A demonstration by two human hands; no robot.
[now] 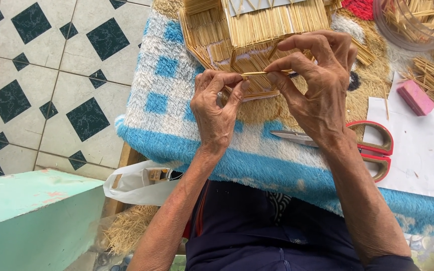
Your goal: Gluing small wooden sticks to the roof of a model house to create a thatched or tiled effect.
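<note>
Forearms run up from the bottom edge over a dark lap, both converging at the middle of the blanket (177, 135), a blue-and-white shag spread that pads the work surface.

Stick house (257, 35) stands at the blanket's far edge, just beyond the hands, near enough for sticks to be brought to its wall.

Paper sheet (418, 150) lies at the right edge; red-handled scissors (372, 145) rest half on it, blades pointing left under the right wrist. Pink block (415, 98) sits on the sheet's far corner, loose sticks beside it, clear tub (413, 25) of sticks at the far right corner.

Right hand (317, 95): wrist arched, thumb and forefinger pinched on one end of a thin stick (254, 74).

Left hand (217, 108): knuckles up, fingers curled, thumb and forefinger closed on the other end. Stick lies level between the two, right against the house wall; whether it touches the wall is unclear.

White bag (136, 183) hangs below the near left corner.
</note>
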